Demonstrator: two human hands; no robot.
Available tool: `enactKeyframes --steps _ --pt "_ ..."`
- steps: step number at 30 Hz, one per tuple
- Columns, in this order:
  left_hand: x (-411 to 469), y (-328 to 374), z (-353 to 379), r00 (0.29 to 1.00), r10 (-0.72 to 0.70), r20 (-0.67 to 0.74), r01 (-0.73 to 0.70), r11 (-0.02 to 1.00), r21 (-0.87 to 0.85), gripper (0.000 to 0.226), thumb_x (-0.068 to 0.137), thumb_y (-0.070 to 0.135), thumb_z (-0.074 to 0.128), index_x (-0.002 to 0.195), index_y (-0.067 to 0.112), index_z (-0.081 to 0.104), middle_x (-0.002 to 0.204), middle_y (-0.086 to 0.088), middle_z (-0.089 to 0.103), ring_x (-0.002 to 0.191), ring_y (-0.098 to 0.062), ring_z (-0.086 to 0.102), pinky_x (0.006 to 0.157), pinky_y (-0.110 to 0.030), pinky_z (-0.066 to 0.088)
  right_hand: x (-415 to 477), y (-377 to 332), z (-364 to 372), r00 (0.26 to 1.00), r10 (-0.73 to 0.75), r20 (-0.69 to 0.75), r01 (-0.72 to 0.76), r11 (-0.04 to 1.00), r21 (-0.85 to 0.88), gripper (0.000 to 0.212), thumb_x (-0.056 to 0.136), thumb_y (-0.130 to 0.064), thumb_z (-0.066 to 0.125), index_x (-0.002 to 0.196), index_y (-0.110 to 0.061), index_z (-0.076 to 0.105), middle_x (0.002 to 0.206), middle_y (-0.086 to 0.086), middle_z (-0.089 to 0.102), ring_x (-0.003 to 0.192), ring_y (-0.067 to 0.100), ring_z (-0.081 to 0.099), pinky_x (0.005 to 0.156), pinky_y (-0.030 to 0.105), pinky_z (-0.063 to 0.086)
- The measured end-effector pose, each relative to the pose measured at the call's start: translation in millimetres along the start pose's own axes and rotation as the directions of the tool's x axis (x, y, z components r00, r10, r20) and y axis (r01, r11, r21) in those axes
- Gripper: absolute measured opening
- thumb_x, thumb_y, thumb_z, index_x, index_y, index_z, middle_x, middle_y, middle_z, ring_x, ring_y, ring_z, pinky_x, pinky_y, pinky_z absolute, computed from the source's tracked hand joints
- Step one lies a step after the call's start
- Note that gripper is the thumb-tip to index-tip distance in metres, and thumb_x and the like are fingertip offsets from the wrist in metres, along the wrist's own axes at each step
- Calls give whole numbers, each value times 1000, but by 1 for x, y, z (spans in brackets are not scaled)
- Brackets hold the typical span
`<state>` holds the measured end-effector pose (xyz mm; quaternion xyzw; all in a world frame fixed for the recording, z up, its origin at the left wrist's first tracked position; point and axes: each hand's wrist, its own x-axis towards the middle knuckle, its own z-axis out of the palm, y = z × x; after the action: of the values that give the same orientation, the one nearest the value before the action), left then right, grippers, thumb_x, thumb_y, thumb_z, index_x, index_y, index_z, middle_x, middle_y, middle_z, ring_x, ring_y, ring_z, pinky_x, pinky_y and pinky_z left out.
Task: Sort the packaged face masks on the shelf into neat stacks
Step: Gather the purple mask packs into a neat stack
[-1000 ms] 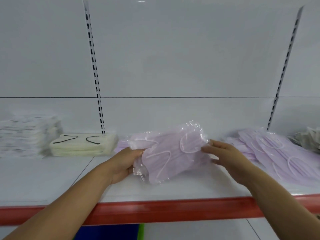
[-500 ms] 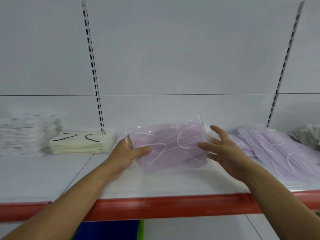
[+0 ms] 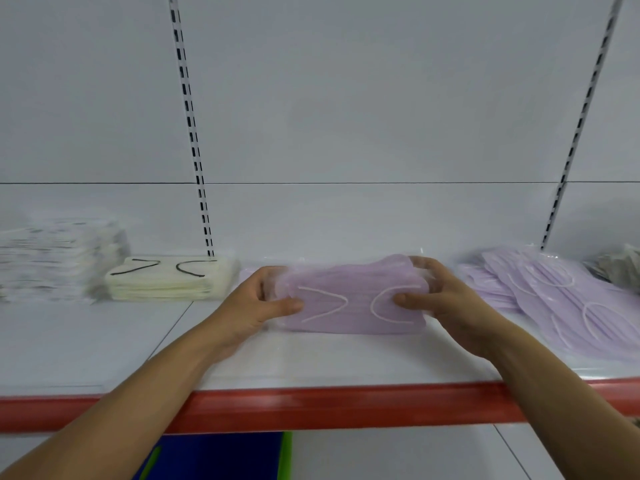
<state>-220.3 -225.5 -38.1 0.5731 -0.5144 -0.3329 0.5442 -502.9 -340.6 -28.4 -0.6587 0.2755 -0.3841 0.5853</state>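
- Across the white shelf (image 3: 104, 358) with its red front lip (image 3: 346, 407), I read three zones: sorted piles on the left, my work spot in the middle and an unsorted spread on the right.
- Largest is the loose heap of lilac mask packs (image 3: 561, 306), fanned and overlapping at the right. It is near my right hand, and I can't tell whether the two touch.
- At far left sits a tall white stack (image 3: 59, 258), blurred. Just beside it is a low cream stack (image 3: 169, 278) with black ear loops, squared up well.
- In the centre, the lilac pack (image 3: 353, 306) lies flat at shelf level with its long side toward me. A lilac sliver shows behind my left hand, but I can't tell whether another pack lies underneath.
- My left hand (image 3: 256, 303) pinches the left end, thumb on top and fingers curled round the back. My right hand (image 3: 446, 299) grips the right end the same way.
- To do this step well, I judge I should set the pack down level and square its edges to the lip and the cream stack. Then I'd press out trapped air so the slippery film doesn't slide, and let go of both ends together.
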Motion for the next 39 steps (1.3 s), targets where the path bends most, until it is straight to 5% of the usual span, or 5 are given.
enactKeyframes --steps 12,20,24,31,39 --pt "6 -2 5 995 -85 -45 75 980 -184 51 71 -1 70 119 9 58 120 -11 69 112 -29 64 103 -44 45 9 10 6 998 27 -59 -24 999 43 90 55 -8 89 130 -28 44 113 13 70 103 29 68 91 40 53" --pt "5 -6 3 993 -120 -16 117 982 -147 68 57 9 73 120 -3 50 110 -15 61 103 -32 62 102 -56 42 7 11 11 999 17 35 -18 1000 22 40 82 4 66 120 -10 62 108 8 74 98 20 70 80 27 56" --pt "5 -5 2 991 -131 -15 127 977 -169 60 56 12 74 112 1 55 95 -9 59 92 -25 54 84 -39 40 7 10 12 999 12 -43 -17 993 -117 28 87 0 66 114 -6 64 81 -4 74 68 6 67 62 17 50" --pt "19 17 -9 936 155 -318 -164 986 -3 45 92 9 64 132 25 48 121 11 57 101 1 57 84 -20 44 34 -11 23 984 105 -142 -102 994 32 22 83 -5 68 105 -9 70 98 6 76 81 18 71 71 28 57" --pt "59 27 -30 727 686 41 -434 412 801 62 83 65 51 126 22 59 129 7 57 122 -12 49 101 -27 37 101 -23 57 929 347 -131 -320 928 190 20 83 -9 68 102 -14 64 81 -1 65 61 8 60 47 16 50"
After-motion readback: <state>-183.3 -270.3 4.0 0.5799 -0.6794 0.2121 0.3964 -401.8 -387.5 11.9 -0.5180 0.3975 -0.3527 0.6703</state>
